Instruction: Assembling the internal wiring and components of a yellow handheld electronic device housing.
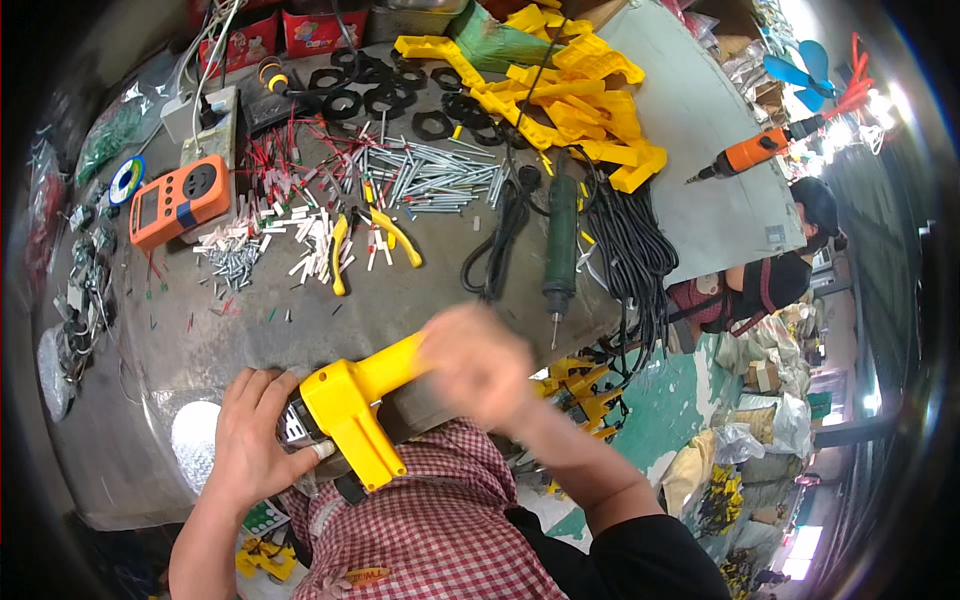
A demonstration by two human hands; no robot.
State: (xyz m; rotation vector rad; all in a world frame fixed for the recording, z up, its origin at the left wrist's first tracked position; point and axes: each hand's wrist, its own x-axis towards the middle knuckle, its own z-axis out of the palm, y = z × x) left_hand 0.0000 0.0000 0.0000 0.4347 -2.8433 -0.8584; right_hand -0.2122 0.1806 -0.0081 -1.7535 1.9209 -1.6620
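Note:
A yellow plastic power-tool body [345, 400] with a stubby handle lies across the near edge of the table, over my lap. My left hand [255, 430] is closed around its black and silver end, with a white wrap on the thumb. At the other end of the yellow body is my right hand [478, 365], smeared by motion. Its fingers look curled into a fist, and what they hold, if anything, is hidden. Beyond my hands lie yellow-handled pliers [340, 255], and a green cylindrical electric screwdriver [562, 240] points toward me.
Long screws [430, 175], short screws [232, 262] and black rings [385, 98] cover the table's far part. Yellow housings [590, 90] pile behind them, beside bundled black cables [630, 245]. An orange meter [180, 203] stands left. An orange drill [745, 155] and another person [770, 285] are at right.

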